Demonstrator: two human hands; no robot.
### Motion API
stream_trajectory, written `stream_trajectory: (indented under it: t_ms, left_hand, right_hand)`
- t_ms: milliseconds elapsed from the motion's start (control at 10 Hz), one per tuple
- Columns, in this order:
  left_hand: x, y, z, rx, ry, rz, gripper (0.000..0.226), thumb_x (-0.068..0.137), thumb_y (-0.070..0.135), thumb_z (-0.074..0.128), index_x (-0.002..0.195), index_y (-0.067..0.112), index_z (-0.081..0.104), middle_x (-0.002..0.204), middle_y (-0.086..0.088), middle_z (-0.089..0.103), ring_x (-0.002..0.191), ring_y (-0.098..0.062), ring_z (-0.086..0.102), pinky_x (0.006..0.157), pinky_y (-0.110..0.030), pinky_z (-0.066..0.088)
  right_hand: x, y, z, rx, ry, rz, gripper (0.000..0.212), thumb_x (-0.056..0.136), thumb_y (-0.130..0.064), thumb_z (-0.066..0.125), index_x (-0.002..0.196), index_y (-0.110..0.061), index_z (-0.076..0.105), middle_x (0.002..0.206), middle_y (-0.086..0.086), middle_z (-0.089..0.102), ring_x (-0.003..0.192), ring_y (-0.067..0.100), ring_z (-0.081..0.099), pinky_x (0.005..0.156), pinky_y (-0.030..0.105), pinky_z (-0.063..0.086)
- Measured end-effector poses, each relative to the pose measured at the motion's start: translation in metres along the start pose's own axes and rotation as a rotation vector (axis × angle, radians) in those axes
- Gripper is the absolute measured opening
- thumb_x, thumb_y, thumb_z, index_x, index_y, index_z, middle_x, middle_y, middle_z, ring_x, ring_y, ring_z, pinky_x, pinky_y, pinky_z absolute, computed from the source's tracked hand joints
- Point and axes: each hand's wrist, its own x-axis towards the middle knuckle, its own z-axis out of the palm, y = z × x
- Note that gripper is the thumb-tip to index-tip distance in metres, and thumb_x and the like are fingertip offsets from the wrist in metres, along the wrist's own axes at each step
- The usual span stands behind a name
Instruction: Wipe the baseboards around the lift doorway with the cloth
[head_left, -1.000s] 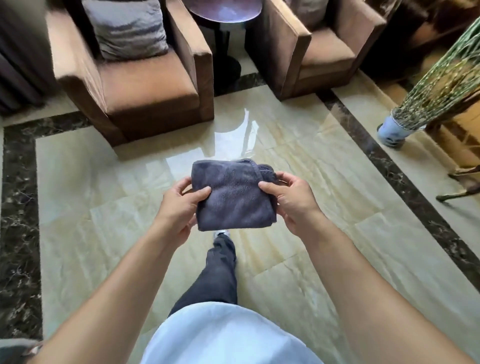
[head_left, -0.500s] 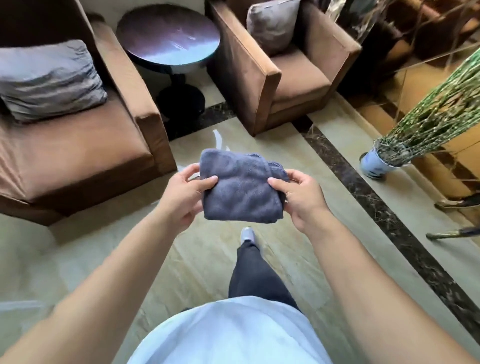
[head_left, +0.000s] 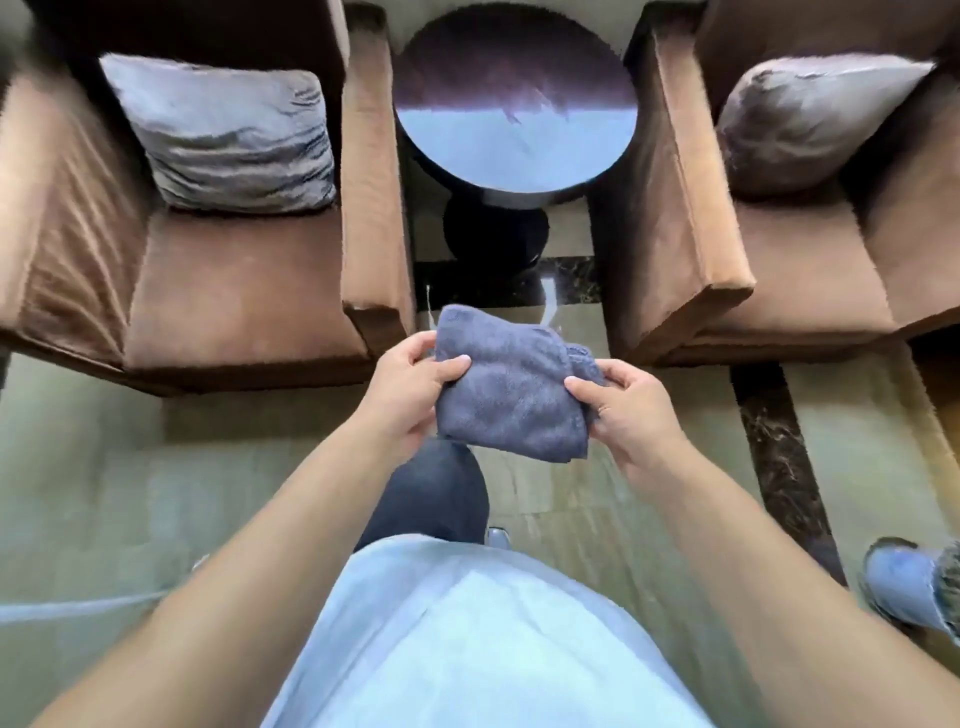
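View swung; side table (head_left: 514, 104) now centred

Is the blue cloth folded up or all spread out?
Folded. The cloth is a thick bundle with layered edges, pinched between the left hand and right hand.

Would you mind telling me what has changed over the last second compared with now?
The person has walked forward and turned, so the round table now sits straight ahead between the two armchairs, and the plant pot has slid to the lower right. Unchanged: the left hand and right hand hold the folded cloth by its sides.
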Motion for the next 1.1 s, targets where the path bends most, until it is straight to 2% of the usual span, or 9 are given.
stream_trajectory:
  t_ms: [100, 200, 400, 500, 700, 800, 900, 1000, 1100]
  left_hand:
    - [0.078, 0.037, 0.006, -0.043, 0.085, 0.007, 0.023, 0.086, -0.001, 0.067, 0.107, 0.009, 0.067, 0.095, -0.010, 0.077, 0.089, -0.027, 0.075, 0.072, -0.037, 0.059]
    - [0.162, 0.069, 0.018, -0.063, 0.103, 0.008, 0.019, 0.087, -0.001, 0.066, 0.101, 0.012, 0.066, 0.086, -0.003, 0.076, 0.082, -0.021, 0.074, 0.068, -0.034, 0.058]
    - [0.332, 0.153, 0.072, -0.034, 0.174, -0.028, 0.029, 0.086, -0.005, 0.064, 0.112, 0.008, 0.063, 0.089, -0.008, 0.072, 0.079, -0.023, 0.069, 0.071, -0.034, 0.059]
    - [0.403, 0.183, 0.102, 0.003, 0.255, -0.063, 0.031, 0.086, -0.006, 0.063, 0.113, 0.008, 0.063, 0.091, -0.010, 0.071, 0.083, -0.024, 0.067, 0.079, -0.036, 0.057]
    - [0.541, 0.204, 0.126, 0.055, 0.393, -0.078, 0.027, 0.087, -0.006, 0.060, 0.100, 0.017, 0.064, 0.096, -0.008, 0.072, 0.089, -0.022, 0.066, 0.094, -0.045, 0.055]
    - [0.612, 0.201, 0.131, 0.018, 0.472, -0.073, 0.026, 0.085, 0.002, 0.061, 0.098, 0.025, 0.067, 0.098, -0.005, 0.076, 0.096, -0.024, 0.072, 0.093, -0.046, 0.057]
    - [0.665, 0.199, 0.131, -0.027, 0.527, -0.111, 0.027, 0.079, 0.019, 0.065, 0.103, 0.029, 0.070, 0.105, 0.000, 0.076, 0.101, -0.022, 0.072, 0.093, -0.048, 0.057]
    - [0.700, 0.191, 0.126, 0.066, 0.547, -0.274, 0.056, 0.074, 0.042, 0.063, 0.129, 0.036, 0.059, 0.128, 0.007, 0.066, 0.115, -0.020, 0.064, 0.104, -0.047, 0.048]
    - [0.705, 0.192, 0.115, 0.138, 0.547, -0.382, 0.075, 0.074, 0.051, 0.062, 0.145, 0.034, 0.042, 0.145, 0.007, 0.054, 0.126, -0.023, 0.055, 0.111, -0.047, 0.039]
  right_hand:
    - [0.088, -0.050, 0.022, -0.047, -0.104, -0.018, 0.017, 0.085, 0.001, 0.070, 0.101, -0.001, 0.066, 0.092, 0.011, 0.073, 0.084, 0.024, 0.068, 0.061, 0.030, 0.058]
    - [0.164, -0.096, 0.042, -0.064, -0.112, -0.022, 0.014, 0.086, 0.002, 0.069, 0.099, -0.003, 0.066, 0.086, 0.006, 0.073, 0.077, 0.020, 0.069, 0.065, 0.031, 0.060]
    - [0.324, -0.197, 0.060, -0.169, -0.089, 0.063, 0.017, 0.090, 0.001, 0.065, 0.107, -0.001, 0.064, 0.097, 0.013, 0.071, 0.086, 0.024, 0.067, 0.072, 0.038, 0.055]
    - [0.397, -0.236, 0.066, -0.190, -0.064, 0.109, 0.019, 0.090, 0.001, 0.065, 0.109, -0.001, 0.063, 0.094, 0.011, 0.069, 0.086, 0.024, 0.066, 0.070, 0.037, 0.055]
    - [0.557, -0.259, 0.090, -0.230, -0.092, 0.203, 0.021, 0.090, 0.001, 0.064, 0.111, 0.002, 0.063, 0.088, 0.009, 0.071, 0.078, 0.021, 0.068, 0.060, 0.031, 0.058]
    - [0.643, -0.256, 0.108, -0.287, -0.139, 0.208, 0.012, 0.089, 0.001, 0.065, 0.099, -0.004, 0.064, 0.087, 0.008, 0.073, 0.084, 0.024, 0.071, 0.079, 0.044, 0.061]
    - [0.702, -0.256, 0.122, -0.327, -0.172, 0.179, 0.018, 0.089, 0.001, 0.061, 0.103, -0.011, 0.064, 0.087, 0.001, 0.073, 0.081, 0.015, 0.072, 0.076, 0.038, 0.062]
    - [0.740, -0.252, 0.132, -0.455, -0.256, 0.238, 0.033, 0.091, -0.003, 0.059, 0.118, -0.021, 0.060, 0.090, -0.009, 0.069, 0.059, -0.009, 0.062, 0.048, 0.009, 0.046]
    - [0.744, -0.259, 0.132, -0.579, -0.230, 0.309, 0.036, 0.091, -0.006, 0.058, 0.124, -0.019, 0.060, 0.081, -0.014, 0.060, 0.053, -0.007, 0.057, 0.046, 0.010, 0.041]
